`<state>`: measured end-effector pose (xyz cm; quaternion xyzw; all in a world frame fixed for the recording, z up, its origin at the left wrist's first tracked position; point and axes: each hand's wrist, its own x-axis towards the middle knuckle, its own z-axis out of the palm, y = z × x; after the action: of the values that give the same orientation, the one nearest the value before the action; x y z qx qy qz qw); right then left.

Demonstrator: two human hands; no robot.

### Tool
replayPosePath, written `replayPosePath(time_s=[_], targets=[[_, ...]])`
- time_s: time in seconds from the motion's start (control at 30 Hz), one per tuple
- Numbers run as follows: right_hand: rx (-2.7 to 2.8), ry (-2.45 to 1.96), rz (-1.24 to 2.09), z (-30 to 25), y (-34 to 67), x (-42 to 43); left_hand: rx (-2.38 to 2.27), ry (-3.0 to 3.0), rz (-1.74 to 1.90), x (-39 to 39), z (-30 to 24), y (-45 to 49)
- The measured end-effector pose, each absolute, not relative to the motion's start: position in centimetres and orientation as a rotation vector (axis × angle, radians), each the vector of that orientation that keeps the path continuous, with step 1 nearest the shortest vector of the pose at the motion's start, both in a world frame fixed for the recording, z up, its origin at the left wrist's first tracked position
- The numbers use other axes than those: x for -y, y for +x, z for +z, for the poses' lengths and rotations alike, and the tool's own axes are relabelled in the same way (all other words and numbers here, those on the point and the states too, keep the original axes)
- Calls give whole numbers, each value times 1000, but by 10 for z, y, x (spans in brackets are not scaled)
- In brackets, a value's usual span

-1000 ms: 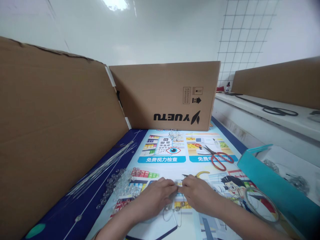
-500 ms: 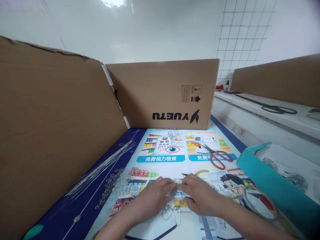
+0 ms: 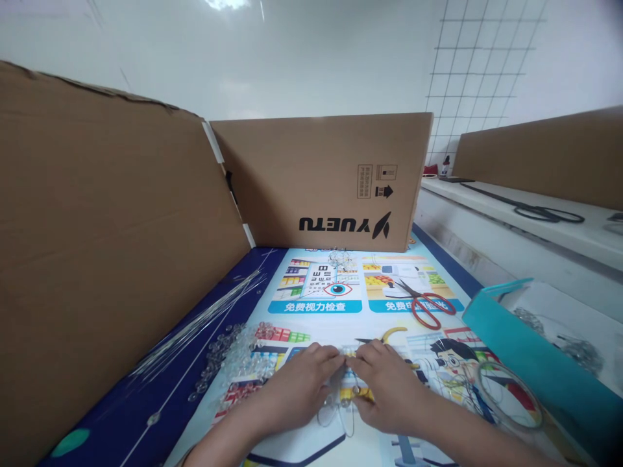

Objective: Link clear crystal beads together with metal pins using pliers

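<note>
My left hand (image 3: 304,384) and my right hand (image 3: 392,389) meet over the printed table cover, fingertips almost touching. Both are closed in a pinch on a thin wire (image 3: 352,425), whose gripped part is mostly hidden by the fingers. Loops of this wire hang below them, with a small clear bead (image 3: 356,390) beside my right thumb. Just beyond my right hand lie yellow-handled pliers (image 3: 394,332), partly covered by it. Left of my left hand spreads a pile of clear beads (image 3: 231,357).
Straight wires (image 3: 199,318) lie at the left. Red-handled scissors (image 3: 426,311) rest ahead, near a small wire tangle (image 3: 341,258). A teal box (image 3: 530,344) holding wire bundles and a clear ring-shaped roll (image 3: 535,415) are at right. Cardboard panels (image 3: 272,175) stand behind and left.
The view has shifted slightly. My right thumb and fingers have moved a little lower beside the bead, while both hands keep their pinch in nearly the same place.
</note>
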<state>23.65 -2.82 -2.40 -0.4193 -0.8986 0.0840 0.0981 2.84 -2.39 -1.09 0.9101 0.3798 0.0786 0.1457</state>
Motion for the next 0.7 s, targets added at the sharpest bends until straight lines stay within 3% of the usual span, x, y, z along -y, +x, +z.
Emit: replayPosePath(time_s=[0.7], targets=[[2585, -1391, 235, -26, 222, 35, -1126, 2604, 233, 25, -16, 32]])
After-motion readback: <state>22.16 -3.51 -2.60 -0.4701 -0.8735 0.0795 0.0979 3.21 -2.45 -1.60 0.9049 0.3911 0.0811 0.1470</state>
